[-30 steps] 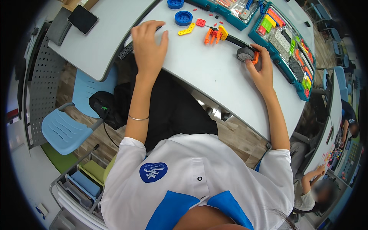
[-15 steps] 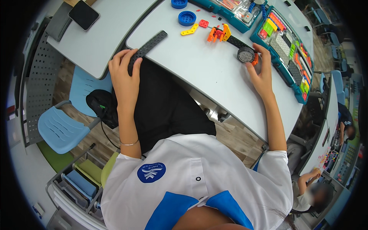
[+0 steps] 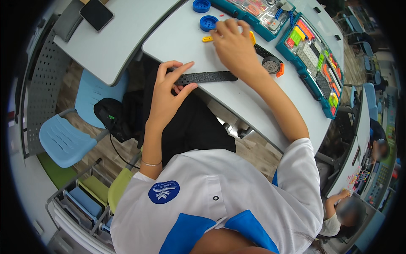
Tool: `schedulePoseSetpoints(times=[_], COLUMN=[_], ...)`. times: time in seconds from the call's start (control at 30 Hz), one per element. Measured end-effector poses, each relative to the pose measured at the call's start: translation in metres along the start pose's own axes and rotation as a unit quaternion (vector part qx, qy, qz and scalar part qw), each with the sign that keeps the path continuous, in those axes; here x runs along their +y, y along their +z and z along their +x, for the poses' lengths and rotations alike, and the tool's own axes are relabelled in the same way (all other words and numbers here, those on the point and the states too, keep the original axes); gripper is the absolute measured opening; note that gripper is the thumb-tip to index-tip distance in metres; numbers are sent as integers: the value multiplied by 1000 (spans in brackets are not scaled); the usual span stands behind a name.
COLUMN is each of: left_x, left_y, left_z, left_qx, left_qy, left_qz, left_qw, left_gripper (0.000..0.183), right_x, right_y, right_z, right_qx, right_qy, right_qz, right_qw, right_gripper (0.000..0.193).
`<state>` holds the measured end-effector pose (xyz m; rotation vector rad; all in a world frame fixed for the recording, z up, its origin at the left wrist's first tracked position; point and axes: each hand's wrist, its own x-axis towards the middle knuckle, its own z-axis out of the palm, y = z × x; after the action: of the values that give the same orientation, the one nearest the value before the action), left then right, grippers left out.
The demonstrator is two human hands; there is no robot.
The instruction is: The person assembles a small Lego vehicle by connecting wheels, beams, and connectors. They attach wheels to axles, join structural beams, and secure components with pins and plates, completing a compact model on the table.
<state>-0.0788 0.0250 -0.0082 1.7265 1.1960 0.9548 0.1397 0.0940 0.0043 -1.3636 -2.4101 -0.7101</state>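
My left hand is at the table's near edge with its fingers round one end of a long black perforated building strip, which lies level over the tabletop. My right hand reaches across to the small building pieces, fingers curled downward; their tips and anything in them are hidden. Beneath it, the red and orange pieces are covered, and part of a yellow angled beam shows beside it. To the right of that hand, a grey wheel with an orange part joins a black strip.
Two blue round hubs stand beyond my right hand. A teal parts case with colourful pieces lies open at the right. A phone rests on the neighbouring table, above a blue chair. People sit far right.
The black strip has swung from slanting over the edge to lying more level, shifted right with my left hand. My right hand has left the wheel and moved left over the small pieces.
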Motion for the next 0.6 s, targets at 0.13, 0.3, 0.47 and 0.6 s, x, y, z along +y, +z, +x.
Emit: schedulePoseSetpoints(times=[0.13,0.3,0.47,0.6], left_x=[-14,-26,-12,4], left_y=[4,14,27,43], left_z=[-9,-13,-6,2], left_qx=[82,120,94,69], left_qy=[-29,-83,-28,34], left_qz=[-159,-278,-173,-48], left_qw=[983,949,980,996], left_gripper=[35,33,24,19], right_x=[-11,-14,-16,-12], right_y=[3,-14,-52,-52], right_z=[2,-9,-38,-79], right_qx=[-21,74,98,42], right_qy=[-17,-21,56,231], right_qz=[-7,134,464,654], right_qw=[1000,988,878,719], right_gripper=[16,19,24,14])
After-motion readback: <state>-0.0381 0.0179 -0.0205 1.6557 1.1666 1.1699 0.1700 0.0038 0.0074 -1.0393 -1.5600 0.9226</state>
